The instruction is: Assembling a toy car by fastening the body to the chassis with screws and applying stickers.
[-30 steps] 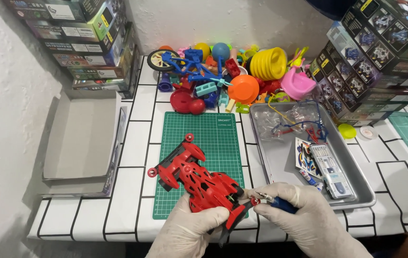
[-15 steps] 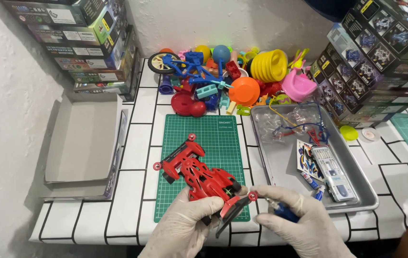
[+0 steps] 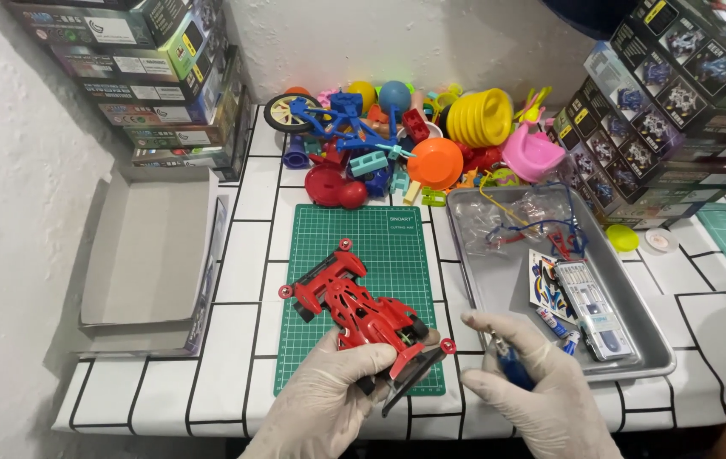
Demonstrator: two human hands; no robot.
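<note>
Since a second ago the right hand (image 3: pixel 541 391) has drawn away from the red toy car (image 3: pixel 361 310), which the left hand (image 3: pixel 329 399) now grips alone by its rear over the green cutting mat (image 3: pixel 380 246). The right hand is closed round a blue-handled tool (image 3: pixel 512 365). Dark printed boxes (image 3: pixel 150 76) are stacked far left and far right (image 3: pixel 669 110) beyond the hands; an open grey box (image 3: pixel 150 255) lies left, a metal tray (image 3: pixel 626 293) right, and colourful toys (image 3: pixel 431 136) are heaped on the desk (image 3: pixel 252 280) ahead.

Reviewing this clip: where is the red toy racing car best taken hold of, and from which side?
Best by the rear end, from the near edge, as the left hand does. The red toy racing car lies diagonally over the green cutting mat, its tail toward the person and its nose with small roller wheels pointing away to the left. The narrow rear body probably suits a grip between thumb and fingers better than the wide front.
</note>
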